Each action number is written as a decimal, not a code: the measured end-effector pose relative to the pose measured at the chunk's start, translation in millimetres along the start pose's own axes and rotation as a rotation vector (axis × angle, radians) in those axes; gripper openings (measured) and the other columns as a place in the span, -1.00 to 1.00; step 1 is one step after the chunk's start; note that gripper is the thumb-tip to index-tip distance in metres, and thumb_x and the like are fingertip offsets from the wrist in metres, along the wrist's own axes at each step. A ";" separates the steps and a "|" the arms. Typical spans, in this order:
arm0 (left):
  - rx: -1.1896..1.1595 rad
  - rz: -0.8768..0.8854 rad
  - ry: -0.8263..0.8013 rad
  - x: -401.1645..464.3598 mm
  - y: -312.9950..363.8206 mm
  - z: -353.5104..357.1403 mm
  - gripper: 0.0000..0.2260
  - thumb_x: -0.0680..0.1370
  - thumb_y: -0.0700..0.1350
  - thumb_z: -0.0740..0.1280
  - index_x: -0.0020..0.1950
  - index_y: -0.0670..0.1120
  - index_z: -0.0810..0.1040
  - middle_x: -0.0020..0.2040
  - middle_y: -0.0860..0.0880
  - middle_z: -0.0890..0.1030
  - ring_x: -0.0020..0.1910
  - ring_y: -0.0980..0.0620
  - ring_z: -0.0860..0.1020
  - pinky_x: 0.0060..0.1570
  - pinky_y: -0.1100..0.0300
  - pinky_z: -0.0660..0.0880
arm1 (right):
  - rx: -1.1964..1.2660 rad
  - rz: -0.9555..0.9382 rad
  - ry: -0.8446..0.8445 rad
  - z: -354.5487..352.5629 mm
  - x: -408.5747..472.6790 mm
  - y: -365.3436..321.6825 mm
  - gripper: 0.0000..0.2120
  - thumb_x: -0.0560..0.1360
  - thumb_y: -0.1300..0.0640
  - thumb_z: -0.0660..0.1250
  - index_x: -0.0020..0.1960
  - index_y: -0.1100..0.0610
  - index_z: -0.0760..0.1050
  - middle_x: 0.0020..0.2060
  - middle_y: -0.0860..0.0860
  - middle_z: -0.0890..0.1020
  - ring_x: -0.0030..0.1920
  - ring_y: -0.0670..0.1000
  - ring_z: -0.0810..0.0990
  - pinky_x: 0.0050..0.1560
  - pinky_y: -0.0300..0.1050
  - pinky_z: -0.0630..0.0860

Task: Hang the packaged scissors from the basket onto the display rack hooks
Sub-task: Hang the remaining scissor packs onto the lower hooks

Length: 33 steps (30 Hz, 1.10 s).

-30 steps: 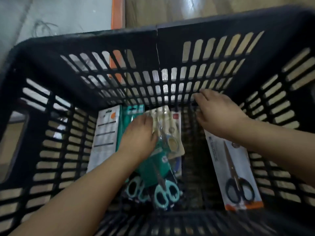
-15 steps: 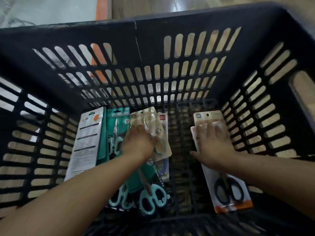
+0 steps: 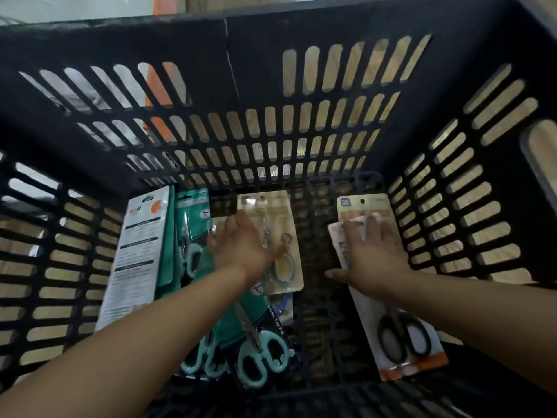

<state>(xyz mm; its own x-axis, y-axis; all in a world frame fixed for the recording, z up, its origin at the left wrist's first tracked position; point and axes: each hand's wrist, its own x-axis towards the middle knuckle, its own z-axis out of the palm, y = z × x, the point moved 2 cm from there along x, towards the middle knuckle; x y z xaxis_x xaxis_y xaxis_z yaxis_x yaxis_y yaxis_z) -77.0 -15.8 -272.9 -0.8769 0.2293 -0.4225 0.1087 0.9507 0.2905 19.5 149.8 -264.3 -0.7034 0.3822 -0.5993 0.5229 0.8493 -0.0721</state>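
Head view is looking down into the black basket [image 3: 301,95]. Left hand [image 3: 241,245] is lying flat, grip relaxed, covering a beige scissors pack [image 3: 283,236]. Right hand [image 3: 370,251] is pressing straight fingers on a white scissors pack [image 3: 388,324], hiding its blades.

2 flat hands on scissor packs [image 3: 272,236] inside black basket [image 3: 346,28]

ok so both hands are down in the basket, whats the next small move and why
Probably curl the right hand around the top edge of the black-handled scissors pack and lift it. Its fingers lie flat on that pack and the tan card behind it, gripping nothing yet. The left hand also just rests on a pack.
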 end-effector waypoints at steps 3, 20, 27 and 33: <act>-0.071 0.017 0.001 2.1 3.1 0.3 -0.20 0.38 0.21 0.43 0.46 -0.11 0.15 0.38 -0.11 0.30 0.39 -0.15 0.24 0.39 -0.08 0.17 | 0.066 -0.012 0.023 -4.2 3.1 -0.6 -0.12 0.41 -0.25 0.35 0.51 -0.06 -0.10 0.49 0.13 -0.10 0.49 0.19 -0.11 0.41 0.16 0.15; -0.790 -0.175 -0.178 14.3 15.5 -10.9 -0.84 0.56 -0.17 0.31 0.14 -0.09 0.50 0.06 -0.02 0.57 0.02 0.02 0.53 -0.10 0.17 0.48 | 0.431 0.219 -0.095 -15.3 11.3 3.9 -0.43 0.45 0.07 0.42 0.38 0.19 0.31 0.18 0.18 0.50 0.17 0.15 0.52 0.14 0.01 0.52; -0.861 -0.147 -0.253 9.1 18.7 -16.9 -0.75 0.60 -0.15 0.24 0.27 -0.07 0.48 0.21 -0.03 0.55 0.20 -0.03 0.48 0.24 0.00 0.41 | 0.530 0.236 -0.174 -14.2 8.1 2.3 -0.59 0.62 0.03 0.13 0.36 0.25 0.29 0.12 0.18 0.47 0.09 0.13 0.49 0.11 -0.02 0.48; -1.028 -0.117 -0.228 0.1 28.2 -36.4 -0.86 0.60 -0.20 0.22 0.14 -0.10 0.46 -0.10 -0.05 0.56 -0.19 0.03 0.55 -0.42 0.30 0.54 | 0.559 0.113 -0.178 -33.9 -0.1 -4.4 -0.56 0.60 0.20 0.13 0.46 0.22 0.20 0.41 0.22 0.30 0.41 0.20 0.27 0.39 0.03 0.23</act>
<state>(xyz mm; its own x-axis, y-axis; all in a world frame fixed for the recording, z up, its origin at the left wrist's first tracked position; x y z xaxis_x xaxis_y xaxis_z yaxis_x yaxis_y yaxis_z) -91.2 3.4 -233.5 -0.7360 0.2831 -0.6149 -0.5126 0.3603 0.7794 0.9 158.4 -236.9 -0.5626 0.3508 -0.7486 0.7977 0.4680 -0.3802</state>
